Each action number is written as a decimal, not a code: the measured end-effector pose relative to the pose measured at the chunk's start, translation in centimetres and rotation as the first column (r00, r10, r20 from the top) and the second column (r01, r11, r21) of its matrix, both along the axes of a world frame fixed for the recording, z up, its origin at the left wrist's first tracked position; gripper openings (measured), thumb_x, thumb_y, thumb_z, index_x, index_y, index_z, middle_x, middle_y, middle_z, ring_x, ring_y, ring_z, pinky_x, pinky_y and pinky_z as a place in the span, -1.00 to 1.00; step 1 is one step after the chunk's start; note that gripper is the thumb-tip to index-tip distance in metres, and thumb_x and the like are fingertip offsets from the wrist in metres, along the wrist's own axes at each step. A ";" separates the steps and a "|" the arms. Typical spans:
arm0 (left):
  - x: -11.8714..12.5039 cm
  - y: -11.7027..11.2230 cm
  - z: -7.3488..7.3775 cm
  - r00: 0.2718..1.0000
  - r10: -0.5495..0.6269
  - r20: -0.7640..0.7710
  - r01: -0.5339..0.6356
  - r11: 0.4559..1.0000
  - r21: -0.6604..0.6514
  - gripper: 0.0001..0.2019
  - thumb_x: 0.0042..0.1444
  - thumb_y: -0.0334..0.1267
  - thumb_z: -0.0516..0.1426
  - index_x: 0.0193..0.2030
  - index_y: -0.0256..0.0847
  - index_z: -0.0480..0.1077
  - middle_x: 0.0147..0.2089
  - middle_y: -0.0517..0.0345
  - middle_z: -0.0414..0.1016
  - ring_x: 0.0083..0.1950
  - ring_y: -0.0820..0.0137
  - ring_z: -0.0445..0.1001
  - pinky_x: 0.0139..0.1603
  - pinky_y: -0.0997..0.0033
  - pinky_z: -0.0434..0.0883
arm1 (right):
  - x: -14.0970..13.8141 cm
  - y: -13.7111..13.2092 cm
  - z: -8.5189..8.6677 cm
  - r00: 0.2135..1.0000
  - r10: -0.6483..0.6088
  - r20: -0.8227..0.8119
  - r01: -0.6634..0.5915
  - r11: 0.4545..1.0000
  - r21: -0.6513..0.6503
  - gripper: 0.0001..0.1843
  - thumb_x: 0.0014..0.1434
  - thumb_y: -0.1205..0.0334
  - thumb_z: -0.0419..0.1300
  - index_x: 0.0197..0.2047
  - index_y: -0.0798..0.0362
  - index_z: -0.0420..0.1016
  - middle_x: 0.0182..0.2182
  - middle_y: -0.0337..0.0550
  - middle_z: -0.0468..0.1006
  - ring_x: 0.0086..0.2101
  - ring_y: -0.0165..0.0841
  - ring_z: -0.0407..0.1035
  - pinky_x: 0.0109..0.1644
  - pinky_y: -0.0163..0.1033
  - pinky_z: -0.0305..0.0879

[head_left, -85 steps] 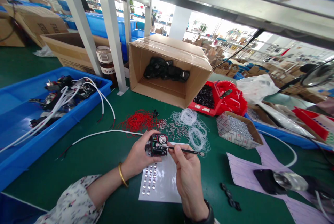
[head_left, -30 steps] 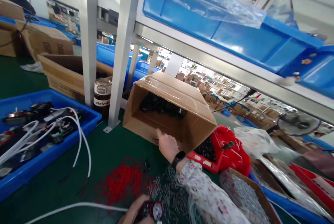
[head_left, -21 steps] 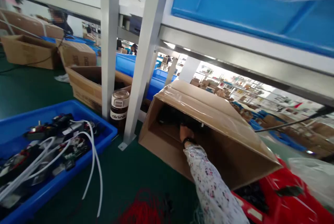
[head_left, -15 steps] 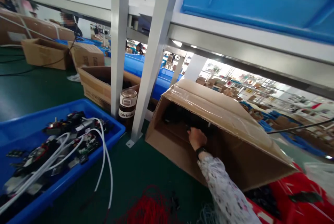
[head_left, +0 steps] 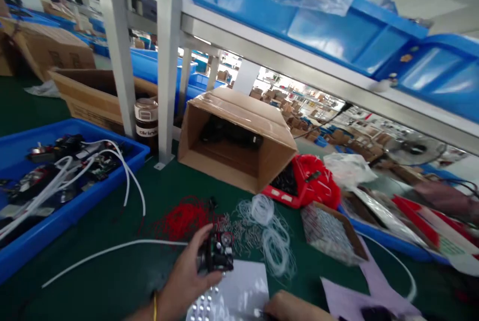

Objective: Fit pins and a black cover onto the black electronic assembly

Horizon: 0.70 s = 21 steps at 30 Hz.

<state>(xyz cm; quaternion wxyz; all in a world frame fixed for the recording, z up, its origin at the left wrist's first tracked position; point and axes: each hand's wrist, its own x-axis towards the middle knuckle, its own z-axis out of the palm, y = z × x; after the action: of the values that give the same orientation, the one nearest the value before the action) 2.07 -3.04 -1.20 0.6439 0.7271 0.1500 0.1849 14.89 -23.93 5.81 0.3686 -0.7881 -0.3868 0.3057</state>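
My left hand (head_left: 185, 276) is closed round a small black module with a red board and a round silver disc (head_left: 218, 254), held just above a white sheet of small silver dots (head_left: 239, 293). Only the top of my right hand (head_left: 295, 307) shows at the bottom edge, low over that sheet; its fingers are hidden. An open cardboard box on its side (head_left: 239, 136) with black parts inside lies beyond, out of reach of both hands.
A blue bin (head_left: 67, 181) of wired boards sits at left. Red wires (head_left: 183, 219), small metal pins (head_left: 239, 231) and white wire coils (head_left: 269, 226) lie ahead. A red tray (head_left: 307, 181), a box of screws (head_left: 329, 231) and a brown jar (head_left: 145, 119) stand behind.
My right hand has come back out of the cardboard box and down to the white sheet. The view has swung down so my left hand and the module show again.
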 end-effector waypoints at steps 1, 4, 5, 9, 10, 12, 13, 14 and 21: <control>0.1 -0.1 0.5 1.000 -0.008 0.007 0.008 0.999 -0.050 -0.31 -0.14 -0.34 0.20 0.18 -0.20 0.07 0.13 -0.14 0.30 0.16 0.09 0.28 0.20 0.00 0.21 | -1.0 -0.3 0.1 0.997 0.072 -0.007 -0.072 0.994 -0.086 -0.75 -0.08 -0.04 0.23 -0.54 -0.04 0.49 -0.58 -0.22 0.45 -0.46 -0.28 0.35 -0.32 -0.28 0.29; 0.1 -0.4 2.3 0.999 -0.006 0.038 0.010 0.995 -0.103 -0.40 -0.15 -0.29 0.22 0.08 -0.25 0.17 0.05 -0.10 0.37 0.05 0.14 0.38 0.15 0.05 0.27 | -3.4 -0.8 0.1 0.982 0.022 0.188 0.025 0.970 -0.242 -0.70 0.11 0.06 0.05 -0.29 0.01 0.54 -0.32 -0.05 0.51 -0.30 -0.21 0.41 -0.18 -0.23 0.30; 0.0 -0.5 2.7 0.999 0.000 0.044 0.004 0.995 -0.102 -0.41 -0.16 -0.28 0.23 0.07 -0.25 0.18 0.04 -0.09 0.37 0.04 0.15 0.38 0.14 0.06 0.29 | -4.3 -1.0 -0.1 0.958 -0.024 0.287 0.107 0.955 -0.276 -0.65 0.14 0.07 0.02 -0.14 0.04 0.51 -0.21 0.03 0.48 -0.27 -0.17 0.42 -0.15 -0.19 0.30; -0.7 -1.0 2.9 1.000 -0.001 0.029 0.003 0.998 -0.068 -0.38 -0.17 -0.27 0.26 0.08 -0.24 0.19 0.06 -0.06 0.35 0.06 0.17 0.37 0.14 0.09 0.29 | -8.3 -1.7 -2.9 0.873 -0.003 0.488 0.259 0.851 -0.458 -0.18 -0.03 0.08 0.21 0.28 0.04 0.07 0.09 0.25 0.21 -0.28 0.04 0.44 -0.29 -0.02 0.37; -0.8 -1.1 2.7 1.000 -0.007 0.022 0.008 0.999 -0.047 -0.37 -0.17 -0.27 0.26 0.09 -0.24 0.18 0.07 -0.06 0.34 0.07 0.17 0.36 0.13 0.10 0.31 | -9.1 -1.9 -3.8 0.859 0.012 0.512 0.275 0.833 -0.480 -0.13 -0.07 0.12 0.24 0.29 0.01 0.04 0.10 0.27 0.20 -0.30 0.06 0.45 -0.33 -0.01 0.37; -1.1 -1.2 2.5 1.000 -0.013 0.010 0.013 0.999 0.033 -0.36 -0.15 -0.27 0.27 0.11 -0.23 0.18 0.08 -0.05 0.34 0.09 0.16 0.35 0.10 0.13 0.34 | -10.1 -2.2 -4.8 0.826 -0.019 0.563 0.315 0.843 -0.435 -0.22 -0.03 0.18 0.20 0.27 -0.04 0.09 0.07 0.24 0.23 -0.31 0.04 0.44 -0.34 -0.01 0.37; -1.2 -1.2 2.5 1.000 -0.013 0.012 0.012 0.995 0.095 -0.37 -0.14 -0.26 0.27 0.11 -0.22 0.18 0.07 -0.04 0.34 0.09 0.16 0.35 0.09 0.13 0.34 | -10.1 -2.4 -4.9 0.822 -0.074 0.564 0.328 0.872 -0.363 -0.31 0.02 0.18 0.16 0.25 -0.05 0.14 0.03 0.20 0.26 -0.31 0.00 0.44 -0.32 -0.02 0.36; -1.3 -1.3 2.7 1.000 -0.012 0.014 0.009 0.985 0.174 -0.38 -0.12 -0.25 0.27 0.11 -0.20 0.18 0.06 -0.03 0.34 0.08 0.16 0.35 0.08 0.13 0.35 | -9.8 -2.6 -4.7 0.845 -0.155 0.512 0.330 0.905 -0.270 -0.40 0.07 0.15 0.12 0.21 -0.04 0.22 -0.02 0.16 0.30 -0.31 -0.06 0.43 -0.30 -0.07 0.35; -1.9 -4.1 4.9 0.994 -0.112 0.007 0.073 0.691 0.720 -0.35 -0.13 -0.09 0.32 0.10 -0.18 0.21 0.02 -0.01 0.36 0.04 0.09 0.31 0.07 0.06 0.29 | -5.0 -1.9 -1.6 0.314 -0.281 -0.907 0.710 0.704 0.028 -0.45 0.04 -0.21 0.09 -0.04 0.01 0.29 -0.44 -0.22 0.38 -0.72 -0.62 -0.22 -0.70 -0.49 -0.30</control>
<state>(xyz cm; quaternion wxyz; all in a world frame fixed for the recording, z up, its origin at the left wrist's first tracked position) 0.21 -7.13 3.69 0.3211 0.9224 0.0131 0.2142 9.90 -25.79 4.23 0.7466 -0.5076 0.0628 0.4254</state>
